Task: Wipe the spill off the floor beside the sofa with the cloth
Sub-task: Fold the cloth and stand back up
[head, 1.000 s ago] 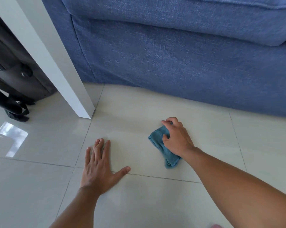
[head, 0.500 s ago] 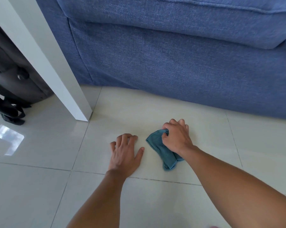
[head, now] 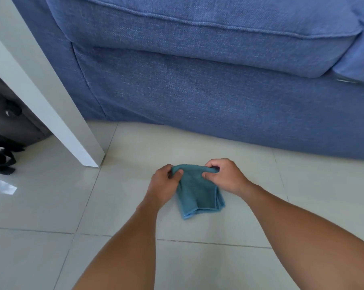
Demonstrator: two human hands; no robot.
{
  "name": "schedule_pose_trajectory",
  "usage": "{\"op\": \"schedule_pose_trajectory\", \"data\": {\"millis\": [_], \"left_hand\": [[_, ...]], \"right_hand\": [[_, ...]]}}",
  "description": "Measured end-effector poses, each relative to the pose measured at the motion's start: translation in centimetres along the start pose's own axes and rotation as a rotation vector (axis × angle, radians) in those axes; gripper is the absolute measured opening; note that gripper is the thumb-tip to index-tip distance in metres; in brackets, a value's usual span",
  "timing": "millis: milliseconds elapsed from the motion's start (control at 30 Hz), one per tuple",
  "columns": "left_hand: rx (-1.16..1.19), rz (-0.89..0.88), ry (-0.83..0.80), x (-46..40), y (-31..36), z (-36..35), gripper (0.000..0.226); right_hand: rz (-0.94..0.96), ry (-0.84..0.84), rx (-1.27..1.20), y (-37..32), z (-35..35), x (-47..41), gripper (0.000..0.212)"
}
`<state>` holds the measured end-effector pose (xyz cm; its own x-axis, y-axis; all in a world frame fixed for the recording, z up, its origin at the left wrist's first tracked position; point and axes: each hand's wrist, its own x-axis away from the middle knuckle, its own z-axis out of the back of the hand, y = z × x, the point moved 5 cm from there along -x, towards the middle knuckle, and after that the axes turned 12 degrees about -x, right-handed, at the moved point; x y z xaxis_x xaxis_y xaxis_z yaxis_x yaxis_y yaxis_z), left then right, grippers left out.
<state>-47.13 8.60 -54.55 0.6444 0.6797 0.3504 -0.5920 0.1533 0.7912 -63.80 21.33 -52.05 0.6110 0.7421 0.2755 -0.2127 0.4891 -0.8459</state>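
Both my left hand [head: 163, 185] and right hand [head: 225, 176] pinch the cloth's [head: 197, 195] top edge, fingers clamped, over floor [head: 124, 185] near the sofa [head: 197, 91]; I'd refold it clean-side-down.

No readable text, label or number on anything here.

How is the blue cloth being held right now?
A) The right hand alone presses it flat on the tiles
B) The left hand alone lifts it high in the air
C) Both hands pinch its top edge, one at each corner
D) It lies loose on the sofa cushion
C: the left hand and the right hand each pinch a top corner of the cloth, whose lower part hangs folded down to the floor.
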Motion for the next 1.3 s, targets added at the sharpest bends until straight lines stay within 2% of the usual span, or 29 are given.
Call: {"op": "schedule_pose_trajectory", "data": {"millis": [100, 233, 300, 400, 500, 600, 667, 767, 933, 1100, 1300], "left_hand": [[0.075, 0.024, 0.005, -0.4, 0.8, 0.6, 0.028], [0.136, 0.112, 0.08, -0.3, 0.8, 0.9, 0.023], [0.228, 0.188, 0.006, -0.1, 0.3, 0.9, 0.026], [0.357, 0.207, -0.138, 0.0, -0.6, 1.2, 0.042], [0.429, 0.19, -0.277, 0.4, -1.1, 1.7, 0.028], [0.509, 0.208, -0.239, 0.3, -1.6, 2.2, 0.033], [0.548, 0.197, -0.182, 0.3, -1.7, 2.4, 0.041], [0.423, 0.163, -0.2, 0.4, -1.4, 2.3, 0.051], [0.287, 0.12, -0.222, 0.3, -0.6, 2.9, 0.064], [0.194, 0.085, -0.223, 0.6, 1.1, 4.8, 0.073], [0.054, 0.039, -0.166, 1.5, 5.3, 9.0, 0.076]], "right_hand": [[-0.06, 0.039, -0.183, -0.3, 0.1, -0.6, 0.008], [-0.199, -0.042, -0.426, -0.3, -2.3, -0.9, 0.008], [-0.279, -0.045, -0.471, 0.3, -3.2, -0.8, 0.012], [-0.368, 0.009, -0.562, 1.3, -3.5, -0.7, 0.038], [-0.391, 0.017, -0.816, 1.3, -3.5, -0.5, 0.055], [-0.401, 0.036, -0.926, 0.8, -3.6, -0.2, 0.06], [-0.446, 0.043, -0.902, 0.7, -4.0, 0.3, 0.055], [-0.502, -0.01, -0.81, 0.4, -5.1, 1.2, 0.041], [-0.456, -0.051, -0.655, -1.0, -5.1, 1.3, 0.024], [-0.378, -0.05, -0.669, -3.4, -3.7, 1.4, 0.034], [-0.297, -0.064, -0.508, -9.8, -1.3, 0.4, 0.042]]}}
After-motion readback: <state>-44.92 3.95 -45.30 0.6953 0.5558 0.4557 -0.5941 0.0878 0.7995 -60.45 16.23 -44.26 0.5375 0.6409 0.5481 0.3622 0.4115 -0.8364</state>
